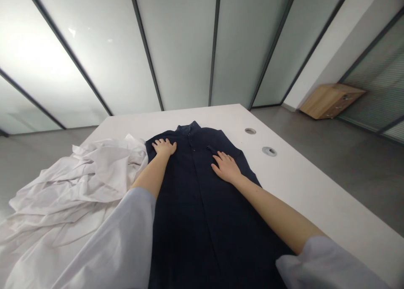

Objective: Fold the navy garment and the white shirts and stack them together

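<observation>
A dark navy garment (186,221) with a collar and a buttoned front lies spread on the white table, its collar at the far end. On its left shoulder area my left hand (164,147) rests flat with the fingers apart. My right hand (226,167) lies on the right chest, fingers stretched out, close to a small pocket edge. Neither hand grips the cloth. The garment's lower end runs out of view at the bottom. Crumpled white cloth (91,175) is heaped against the garment's left side, beside my left forearm.
The white table (303,188) has two round metal-rimmed inserts, a farther one (250,131) and a nearer one (269,151), near its right edge. Frosted glass panels (179,41) stand behind it. A wooden cabinet (328,100) sits on the grey floor at the far right.
</observation>
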`<state>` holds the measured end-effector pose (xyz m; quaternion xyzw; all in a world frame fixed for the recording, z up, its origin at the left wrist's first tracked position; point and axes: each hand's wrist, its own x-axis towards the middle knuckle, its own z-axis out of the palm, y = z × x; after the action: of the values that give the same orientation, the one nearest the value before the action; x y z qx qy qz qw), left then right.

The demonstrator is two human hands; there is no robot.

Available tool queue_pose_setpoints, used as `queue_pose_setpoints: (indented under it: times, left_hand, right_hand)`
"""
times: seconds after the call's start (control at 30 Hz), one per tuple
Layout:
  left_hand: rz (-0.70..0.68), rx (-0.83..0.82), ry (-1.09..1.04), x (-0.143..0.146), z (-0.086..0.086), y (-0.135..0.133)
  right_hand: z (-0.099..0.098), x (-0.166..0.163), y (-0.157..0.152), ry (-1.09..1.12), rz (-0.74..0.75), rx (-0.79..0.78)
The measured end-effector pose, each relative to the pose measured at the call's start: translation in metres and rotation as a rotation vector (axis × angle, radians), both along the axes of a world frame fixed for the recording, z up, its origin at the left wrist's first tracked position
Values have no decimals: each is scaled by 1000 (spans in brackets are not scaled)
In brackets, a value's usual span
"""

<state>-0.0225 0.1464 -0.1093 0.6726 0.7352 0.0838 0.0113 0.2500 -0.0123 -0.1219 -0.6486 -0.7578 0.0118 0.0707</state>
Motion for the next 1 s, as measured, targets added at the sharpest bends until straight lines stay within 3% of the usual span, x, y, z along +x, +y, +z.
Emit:
queue_pose_setpoints:
  times: [0.23, 0.37, 0.5, 0.67, 0.8, 1.0]
  left_hand:
    - [-33, -64, -103, -6, -1, 21]
    - [-114, -17, -65, -10, 4, 1]
    - [-175, 93, 48, -14, 20, -30]
    - [-9, 31, 225, -28, 47, -55]
    - [121, -32, 281, -45, 56, -62]
    - [87, -235, 187, -62, 61, -57]
  right_hand:
    - [2, 0, -2, 17, -7, -12]
    - [5, 0, -2, 21, -16, -25]
    - [4, 0, -1, 21, -21, -25]
    - [5, 0, 1, 18, -8, -22]
    - [8, -1, 0, 21, -10, -29]
    - [10, -2, 1, 24, -7, -32]
